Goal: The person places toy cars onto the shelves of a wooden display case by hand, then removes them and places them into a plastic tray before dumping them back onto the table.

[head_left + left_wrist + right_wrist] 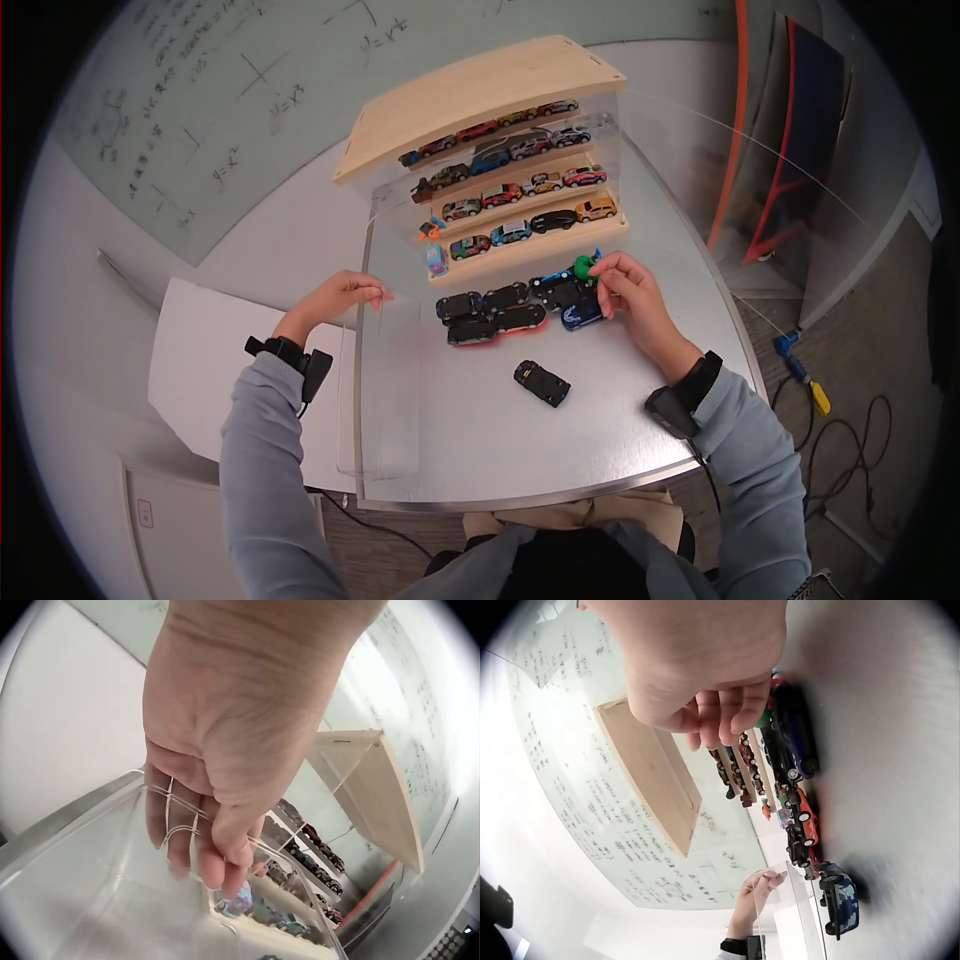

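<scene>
My left hand (pixel 350 292) pinches the upper edge of a clear plastic cover (pixel 388 425) between thumb and fingers, left of the wooden display case (pixel 480 100). In the left wrist view the cover's thin edges cross the fingers. My right hand (pixel 632 300) has loosely curled fingers and hovers beside a green toy (pixel 586 266) and a dark blue toy car (pixel 580 316), with nothing seen between the fingertips. Left of it, several toy cars (pixel 497 318) lie grouped with black undersides up. One separate toy car (pixel 543 384) lies overturned nearer the body.
Several toy cars stand in rows on the shelves (pixel 535 190) of the case. A small purple-and-blue toy (pixel 436 261) sits at its lower left corner. The metal table (pixel 600 440) has a curved front edge. A white board (pixel 230 385) adjoins on the left; cables (pixel 850 450) lie at right.
</scene>
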`<state>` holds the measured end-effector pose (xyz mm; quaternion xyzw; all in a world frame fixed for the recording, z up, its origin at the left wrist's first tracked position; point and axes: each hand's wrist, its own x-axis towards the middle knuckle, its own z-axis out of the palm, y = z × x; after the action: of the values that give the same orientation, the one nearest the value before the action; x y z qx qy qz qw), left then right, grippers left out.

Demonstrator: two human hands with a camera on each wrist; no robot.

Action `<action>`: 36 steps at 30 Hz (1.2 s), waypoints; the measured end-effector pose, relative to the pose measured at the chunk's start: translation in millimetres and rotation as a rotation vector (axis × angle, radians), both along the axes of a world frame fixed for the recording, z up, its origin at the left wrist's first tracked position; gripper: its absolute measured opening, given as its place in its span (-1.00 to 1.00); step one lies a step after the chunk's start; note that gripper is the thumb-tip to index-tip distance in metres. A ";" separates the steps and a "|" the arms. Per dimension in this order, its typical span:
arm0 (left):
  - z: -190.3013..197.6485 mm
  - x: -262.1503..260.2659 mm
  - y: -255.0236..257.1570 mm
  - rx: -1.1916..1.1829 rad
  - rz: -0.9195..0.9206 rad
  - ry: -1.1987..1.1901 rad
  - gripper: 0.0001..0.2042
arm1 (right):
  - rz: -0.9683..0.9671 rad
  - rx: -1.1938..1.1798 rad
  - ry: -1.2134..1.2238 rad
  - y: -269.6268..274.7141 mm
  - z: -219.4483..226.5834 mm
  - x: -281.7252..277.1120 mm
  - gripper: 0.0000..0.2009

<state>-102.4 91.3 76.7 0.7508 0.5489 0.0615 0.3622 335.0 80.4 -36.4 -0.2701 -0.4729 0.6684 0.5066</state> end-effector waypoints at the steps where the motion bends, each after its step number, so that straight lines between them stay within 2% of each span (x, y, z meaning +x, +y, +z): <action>1: -0.3 -1.9 6.2 0.003 -0.003 0.002 -0.80 | 0.003 -0.004 -0.003 0.3 -0.2 0.4 -0.87; 3: -1.5 -5.0 18.4 -0.068 0.048 -0.024 -0.84 | -0.002 -0.005 -0.002 0.2 -1.3 0.5 -0.87; 7: -20.6 -25.3 51.9 0.012 0.040 0.044 -0.84 | 0.001 -0.011 0.005 0.1 -0.8 0.8 -0.87; 9: -25.0 -31.0 68.8 0.216 -0.016 0.181 -0.85 | 0.002 -0.014 0.007 0.5 -1.2 0.7 -0.87; 10: -21.4 -25.7 72.1 0.219 -0.019 0.181 -0.85 | 0.001 -0.012 0.000 0.8 -1.7 0.5 -0.88; 12: -16.5 -14.0 77.7 0.504 0.012 0.723 -0.84 | 0.000 -0.008 -0.007 -0.7 -1.4 -0.3 -0.88; 13: -16.0 -9.5 82.1 0.510 0.013 0.720 -0.84 | -0.004 -0.015 -0.006 -0.9 -0.3 -0.1 -0.88; 15: -21.1 1.3 89.1 0.784 0.145 0.747 -0.72 | -0.010 -0.019 -0.010 0.2 1.6 1.8 -0.88; 16: -20.6 10.6 86.9 0.783 0.143 0.742 -0.72 | -0.011 -0.021 -0.003 0.0 1.6 2.2 -0.87; 18: -7.1 35.9 70.2 0.636 0.187 0.997 -0.63 | -0.013 -0.030 0.004 0.2 -1.0 3.2 -0.86; 20: 5.2 70.6 25.5 0.417 0.186 1.075 -0.54 | -0.020 -0.015 -0.007 1.9 -3.8 2.5 -0.86; 22: 5.5 94.4 -25.7 0.290 0.104 1.069 -0.50 | -0.017 -0.022 -0.009 0.9 -3.0 1.7 -0.86; 24: -1.9 104.1 -76.3 0.294 0.073 1.066 -0.45 | -0.014 -0.022 -0.015 0.6 -0.5 1.1 -0.86; 26: -21.5 97.9 -100.7 0.326 0.077 1.069 -0.42 | -0.034 -0.025 -0.043 -0.5 1.1 0.6 -0.88; 28: -42.7 85.5 -104.0 0.382 0.092 1.070 -0.35 | -0.033 -0.025 -0.050 -0.6 1.3 1.6 -0.87; 29: -53.3 79.3 -101.6 0.377 0.102 1.062 -0.35 | -0.037 -0.022 -0.052 -0.7 1.7 1.9 -0.86; 31: -69.8 69.1 -92.2 0.560 0.177 1.040 -0.39 | -0.039 -0.009 -0.078 -1.5 3.1 0.9 -0.85; 32: -74.5 60.9 -86.9 0.558 0.190 1.031 -0.39 | -0.051 0.002 -0.093 -1.2 4.8 1.1 -0.85; 34: -80.3 41.0 -72.9 0.763 0.140 0.792 -0.42 | -0.039 0.040 -0.176 1.0 10.6 3.3 -0.84; 36: -91.2 31.8 -54.4 0.845 0.153 0.700 -0.44 | -0.032 0.078 -0.257 5.2 21.1 5.2 -0.83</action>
<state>-70.6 36.8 -14.5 0.7646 0.6169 0.0493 -0.1801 340.2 85.7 -15.3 -0.3412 -0.5553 0.6013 0.4622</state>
